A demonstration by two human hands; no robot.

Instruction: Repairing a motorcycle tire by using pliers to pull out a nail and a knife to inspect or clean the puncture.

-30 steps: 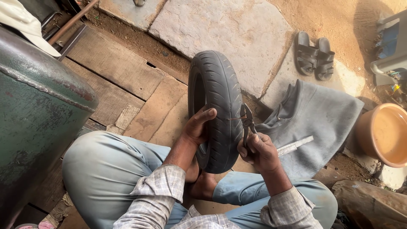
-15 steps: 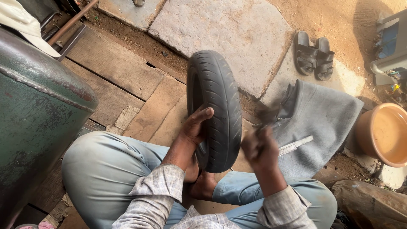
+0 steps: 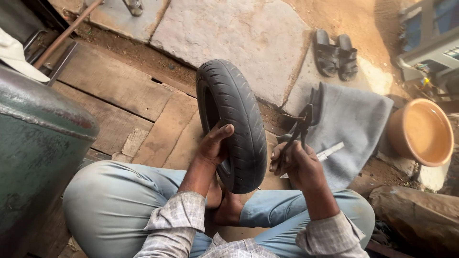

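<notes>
**Tyre upright, pliers off it**

Left hand (image 3: 213, 145) spread flat on tyre (image 3: 234, 119) sidewall, thumb over tread, steadying not gripping. Right hand (image 3: 299, 165) closed round pliers (image 3: 299, 129), tips up, prob. empty. Tyre stands on wooden floor (image 3: 119, 91) btwn knees: stiff rubber, fairly heavy, grippy; best held at rim edge.

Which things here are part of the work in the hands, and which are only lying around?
In use:
- small black tyre, upright, steadied by left hand
- dark pliers, held in right hand

Lying about:
- grey cloth
- flat metal strip on the cloth
- pair of black sandals
- orange bowl
- green drum
</notes>
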